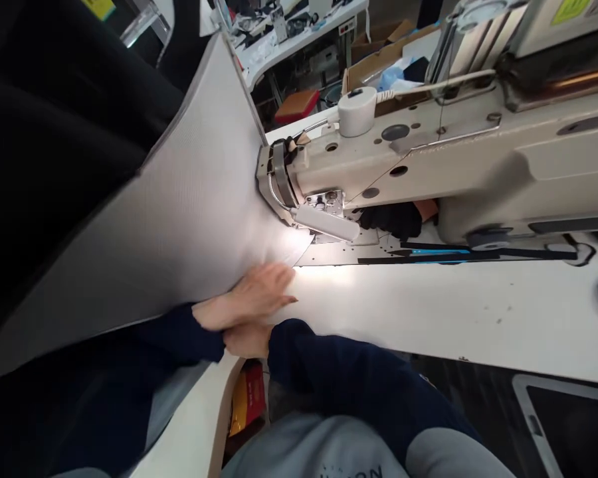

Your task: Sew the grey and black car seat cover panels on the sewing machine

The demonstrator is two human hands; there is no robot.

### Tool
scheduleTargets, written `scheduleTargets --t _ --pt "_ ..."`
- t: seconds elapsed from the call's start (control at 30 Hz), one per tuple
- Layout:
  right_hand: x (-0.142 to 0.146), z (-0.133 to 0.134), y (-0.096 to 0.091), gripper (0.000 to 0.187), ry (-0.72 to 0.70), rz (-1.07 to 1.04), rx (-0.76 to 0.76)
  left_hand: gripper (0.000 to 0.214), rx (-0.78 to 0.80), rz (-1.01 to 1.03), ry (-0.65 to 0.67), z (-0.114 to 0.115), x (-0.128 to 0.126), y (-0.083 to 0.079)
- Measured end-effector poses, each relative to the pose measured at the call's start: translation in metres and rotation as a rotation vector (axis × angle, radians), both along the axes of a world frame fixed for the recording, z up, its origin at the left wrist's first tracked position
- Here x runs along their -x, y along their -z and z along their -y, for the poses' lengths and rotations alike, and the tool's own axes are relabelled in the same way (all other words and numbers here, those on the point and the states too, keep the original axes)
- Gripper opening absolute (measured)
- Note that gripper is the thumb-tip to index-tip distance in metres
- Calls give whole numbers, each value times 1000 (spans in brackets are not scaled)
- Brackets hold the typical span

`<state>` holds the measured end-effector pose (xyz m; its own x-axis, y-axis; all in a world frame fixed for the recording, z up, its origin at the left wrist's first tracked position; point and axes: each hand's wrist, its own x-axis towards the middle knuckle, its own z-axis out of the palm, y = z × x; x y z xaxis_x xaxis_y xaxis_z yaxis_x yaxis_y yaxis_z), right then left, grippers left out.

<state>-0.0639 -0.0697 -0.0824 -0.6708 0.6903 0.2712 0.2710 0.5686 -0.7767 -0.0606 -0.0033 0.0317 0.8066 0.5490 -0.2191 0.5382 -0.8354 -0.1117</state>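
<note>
A large light-grey fabric panel (194,192) with a dark edge spreads from the left up to the sewing machine (329,166). Its right corner lies under the lit needle area, where the needle itself is hard to make out. My left hand (252,295) rests flat on the panel's near edge, slightly blurred, its thumb apart from the other fingers. Crossing beneath it is my right hand (249,340), of which only the wrist and the back part show. The right fingers are hidden behind the left hand and the panel, so their grip is not visible.
The white tabletop (428,305) runs to the right, with blue-and-black strips (438,252) beside the machine bed. A dark bundle (393,219) sits under the machine arm. Behind are a red-topped stool (296,106), a cardboard box (373,66) and another worktable (299,40).
</note>
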Motion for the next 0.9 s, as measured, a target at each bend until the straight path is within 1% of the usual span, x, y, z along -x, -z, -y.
scheduleTargets --t 0.03,0.07,0.1,0.13,0.17,0.2,0.23,0.27,0.3,0.37,0.43,0.53,0.63,0.73,0.83,0.9 --pt "-2 0 0 12 -24 28 -32 41 47 -45 -111 -10 1 18" --pt "-5 1 1 13 -54 68 -84 52 52 -75 -196 -22 4 32" --pt "-9 1 1 14 -83 112 -144 61 33 -80 -240 -36 7 43" --pt "-14 1 1 16 -97 151 -196 64 8 -77 -255 -50 9 50" --pt "-20 1 1 17 -104 181 -236 64 -14 -75 -255 -63 11 53" --pt "-25 2 1 18 -104 195 -256 58 -31 -74 -248 -73 11 54" --pt "-30 2 1 17 -100 193 -253 48 -39 -78 -235 -81 11 53" --pt "-34 3 1 16 -96 186 -241 37 -38 -88 -222 -86 11 51" --pt "-38 4 0 15 -91 178 -225 33 -30 -105 -212 -87 11 48" --pt "-44 10 -1 15 -90 163 -193 37 11 -144 -205 -79 10 44" --pt "-52 21 -4 14 -109 154 -168 35 67 -143 -210 -62 10 45" --pt "-73 42 -11 14 -164 143 -151 30 151 -62 -244 -39 10 54" --pt "-100 56 -18 17 -205 145 -157 29 184 21 -327 -33 8 64" --pt "-117 55 -19 19 -248 158 -177 36 202 116 -383 -35 6 68" --pt "-114 44 -14 21 -267 231 -139 51 177 205 -324 -27 -3 70" --pt "-107 37 -10 22 -292 299 -104 50 139 150 -264 -19 -12 73"
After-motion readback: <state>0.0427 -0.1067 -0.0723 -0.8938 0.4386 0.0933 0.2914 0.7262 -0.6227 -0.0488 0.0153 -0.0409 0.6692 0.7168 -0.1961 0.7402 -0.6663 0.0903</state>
